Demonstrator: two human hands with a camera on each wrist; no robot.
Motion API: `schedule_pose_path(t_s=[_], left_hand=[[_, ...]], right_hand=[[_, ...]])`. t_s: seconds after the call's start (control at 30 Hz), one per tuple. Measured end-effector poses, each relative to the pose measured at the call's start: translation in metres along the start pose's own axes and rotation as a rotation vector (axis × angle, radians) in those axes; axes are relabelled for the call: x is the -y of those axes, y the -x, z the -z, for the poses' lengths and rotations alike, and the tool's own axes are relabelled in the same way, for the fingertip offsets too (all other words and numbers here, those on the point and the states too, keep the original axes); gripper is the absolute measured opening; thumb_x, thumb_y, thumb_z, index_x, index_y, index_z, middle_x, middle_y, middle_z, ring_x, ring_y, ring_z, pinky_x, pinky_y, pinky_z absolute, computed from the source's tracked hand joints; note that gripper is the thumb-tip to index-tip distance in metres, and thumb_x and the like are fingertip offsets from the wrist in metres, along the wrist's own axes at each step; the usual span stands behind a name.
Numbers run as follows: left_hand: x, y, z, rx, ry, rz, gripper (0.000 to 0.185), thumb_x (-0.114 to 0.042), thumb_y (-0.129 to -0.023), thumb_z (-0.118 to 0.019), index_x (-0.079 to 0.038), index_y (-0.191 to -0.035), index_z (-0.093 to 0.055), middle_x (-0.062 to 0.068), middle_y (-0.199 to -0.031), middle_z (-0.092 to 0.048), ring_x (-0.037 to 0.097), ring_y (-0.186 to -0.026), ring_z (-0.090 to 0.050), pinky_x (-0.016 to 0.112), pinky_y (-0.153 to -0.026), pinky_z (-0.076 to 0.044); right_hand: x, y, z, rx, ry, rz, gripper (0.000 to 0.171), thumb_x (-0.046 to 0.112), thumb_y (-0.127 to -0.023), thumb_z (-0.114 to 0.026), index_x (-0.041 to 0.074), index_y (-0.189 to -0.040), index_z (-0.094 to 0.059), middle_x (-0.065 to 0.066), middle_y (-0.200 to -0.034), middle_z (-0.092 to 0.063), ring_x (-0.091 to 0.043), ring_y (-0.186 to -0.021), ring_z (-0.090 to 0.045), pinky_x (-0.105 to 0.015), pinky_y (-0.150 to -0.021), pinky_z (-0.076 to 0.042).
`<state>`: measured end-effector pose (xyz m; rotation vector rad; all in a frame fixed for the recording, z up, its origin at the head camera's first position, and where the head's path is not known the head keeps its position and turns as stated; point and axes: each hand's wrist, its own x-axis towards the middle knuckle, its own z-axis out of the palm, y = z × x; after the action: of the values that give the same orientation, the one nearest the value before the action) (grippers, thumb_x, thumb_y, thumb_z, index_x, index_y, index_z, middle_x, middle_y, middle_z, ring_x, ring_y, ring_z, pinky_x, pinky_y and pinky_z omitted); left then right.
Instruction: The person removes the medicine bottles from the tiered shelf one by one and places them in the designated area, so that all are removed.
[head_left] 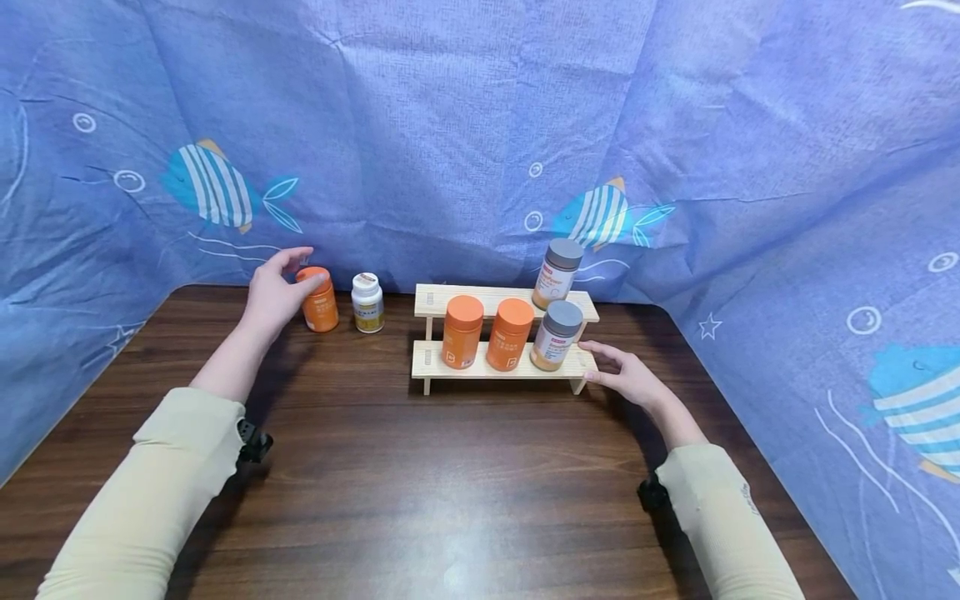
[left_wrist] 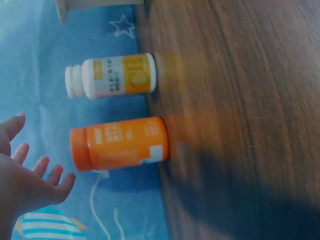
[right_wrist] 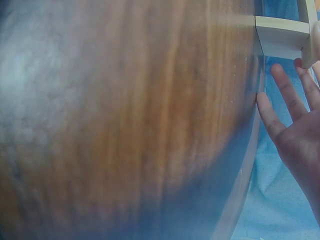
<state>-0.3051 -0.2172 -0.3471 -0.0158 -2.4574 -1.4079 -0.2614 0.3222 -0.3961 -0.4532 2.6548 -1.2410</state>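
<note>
In the head view my left hand (head_left: 276,287) is at an orange bottle (head_left: 321,307), thumb and fingers spread over its lid. The left wrist view shows that hand (left_wrist: 30,182) with fingers apart, beside the lid end of the orange bottle (left_wrist: 122,144). A white bottle with a yellow label (head_left: 368,305) stands just right of it. My right hand (head_left: 626,379) is at the right end of a two-tier wooden rack (head_left: 427,360), fingertips at its lower shelf. Its fingers (right_wrist: 287,90) look straight and spread in the right wrist view.
On the lower shelf stand two orange bottles, one left (head_left: 461,333) and one in the middle (head_left: 510,337), and a grey-lidded bottle (head_left: 556,337). Another grey-lidded bottle (head_left: 557,275) stands on the upper shelf's right end. A blue fish-print curtain (head_left: 420,150) hangs behind the dark wooden table (head_left: 420,475).
</note>
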Motion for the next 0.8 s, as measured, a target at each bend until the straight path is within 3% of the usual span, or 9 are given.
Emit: schedule_pose_path(t_s=[0.23,0.8], left_hand=[[-0.021,0.004,-0.001,0.03,0.021,0.016,0.059,-0.031,-0.088,-0.067,-0.01,-0.138,-0.047,0.016,-0.144,-0.042,0.033,-0.134,-0.034,0.052,-0.107,-0.03],[-0.064,0.013,-0.006,0.098,0.08,-0.035,0.058,-0.031,-0.086,-0.069,-0.014,-0.138,-0.048,0.011,-0.143,-0.044,0.029,-0.133,-0.035,0.049,-0.106,-0.032]], right_hand=[[-0.001,-0.001,0.0,-0.005,0.002,-0.012,0.06,0.02,-0.089,-0.067,0.007,-0.141,-0.042,-0.023,-0.136,-0.048,-0.039,-0.123,-0.047,-0.055,-0.1,-0.035],[-0.001,0.0,0.0,-0.014,0.019,0.009,0.059,0.019,-0.088,-0.068,0.006,-0.14,-0.044,-0.022,-0.137,-0.048,-0.038,-0.123,-0.047,-0.054,-0.101,-0.035]])
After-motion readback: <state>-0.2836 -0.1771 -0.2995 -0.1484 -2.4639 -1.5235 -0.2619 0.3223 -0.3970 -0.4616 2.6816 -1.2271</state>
